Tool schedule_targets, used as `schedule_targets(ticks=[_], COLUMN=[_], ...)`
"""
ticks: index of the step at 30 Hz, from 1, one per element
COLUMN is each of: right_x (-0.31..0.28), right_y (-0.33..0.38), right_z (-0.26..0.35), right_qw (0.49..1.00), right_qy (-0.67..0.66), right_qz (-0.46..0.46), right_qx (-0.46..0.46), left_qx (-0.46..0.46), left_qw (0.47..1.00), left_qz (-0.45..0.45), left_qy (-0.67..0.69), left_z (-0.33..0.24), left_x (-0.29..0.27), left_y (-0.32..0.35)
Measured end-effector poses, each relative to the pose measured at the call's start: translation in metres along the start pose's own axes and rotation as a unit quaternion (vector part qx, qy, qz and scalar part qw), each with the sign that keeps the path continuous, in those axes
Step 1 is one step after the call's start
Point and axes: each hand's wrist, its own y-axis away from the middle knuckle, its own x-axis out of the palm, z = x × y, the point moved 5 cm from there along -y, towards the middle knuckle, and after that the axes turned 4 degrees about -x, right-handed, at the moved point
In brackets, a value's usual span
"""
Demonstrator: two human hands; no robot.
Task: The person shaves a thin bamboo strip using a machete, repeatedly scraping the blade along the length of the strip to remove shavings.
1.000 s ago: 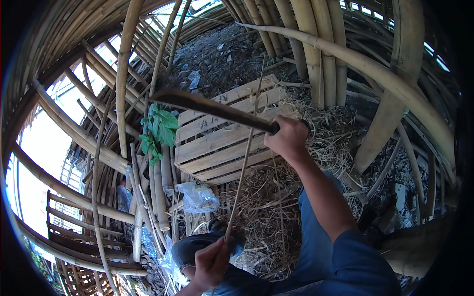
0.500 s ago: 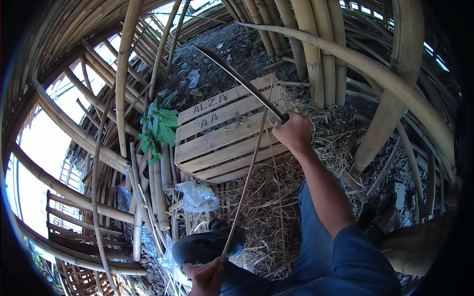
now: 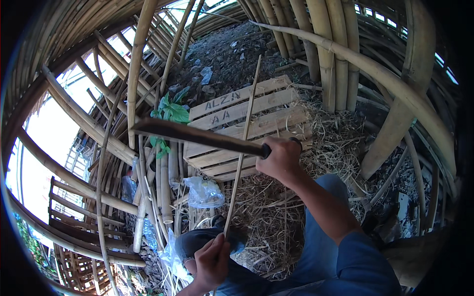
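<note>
My right hand (image 3: 281, 160) is closed round the dark handle of a machete (image 3: 202, 136). Its long blade points left and crosses over a thin bamboo strip (image 3: 251, 101); whether the two touch I cannot tell. Near my knee, my left hand (image 3: 212, 259) grips the strip's lower end between thumb and fingers. From there the strip slants up and away, passing in front of a slatted wooden crate (image 3: 291, 118) that has dark lettering.
Dry bamboo shavings (image 3: 271, 222) cover the ground around my legs. A clear plastic bag (image 3: 203, 193) lies left of them, by bamboo poles (image 3: 166, 197) and a leafy green plant (image 3: 173, 111). One long curved pole (image 3: 375, 61) spans the upper right.
The machete has swung down and to the left, from pointing up and away to lying across the strip. My left hand has risen slightly with the strip, which now stands steeper.
</note>
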Motion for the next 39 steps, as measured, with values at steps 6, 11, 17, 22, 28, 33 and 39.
schedule_targets(ticks=[6, 11, 17, 22, 28, 33, 39], right_x=[0.007, -0.001, 0.003, 0.008, -0.010, -0.009, -0.002], right_y=[0.009, -0.001, -0.001, -0.006, -0.003, -0.005, -0.010], right_z=[0.011, 0.002, -0.008, -0.011, -0.042, -0.029, -0.038], right_qw=[0.999, 0.998, 0.999, 0.999, 0.992, 0.998, 0.988], right_qy=[-0.017, -0.020, 0.016, -0.013, 0.046, 0.041, 0.107], right_qz=[0.025, -0.004, -0.023, -0.043, -0.003, -0.028, -0.013], right_qx=[0.016, -0.061, 0.035, 0.000, 0.121, 0.040, 0.107], left_qx=[0.023, 0.054, 0.065, 0.064, 0.083, 0.083, -0.021], left_qw=[0.999, 0.996, 0.995, 0.997, 0.995, 0.994, 0.996], left_qz=[-0.025, -0.041, -0.048, -0.045, -0.017, 0.004, 0.026], left_qy=[-0.015, -0.054, -0.064, -0.011, 0.050, 0.073, 0.085], left_z=[0.008, -0.001, -0.001, -0.005, 0.002, -0.003, 0.010], left_x=[0.004, 0.009, 0.009, 0.008, 0.017, 0.013, 0.010], left_y=[-0.008, 0.003, 0.008, 0.020, 0.026, 0.020, 0.041])
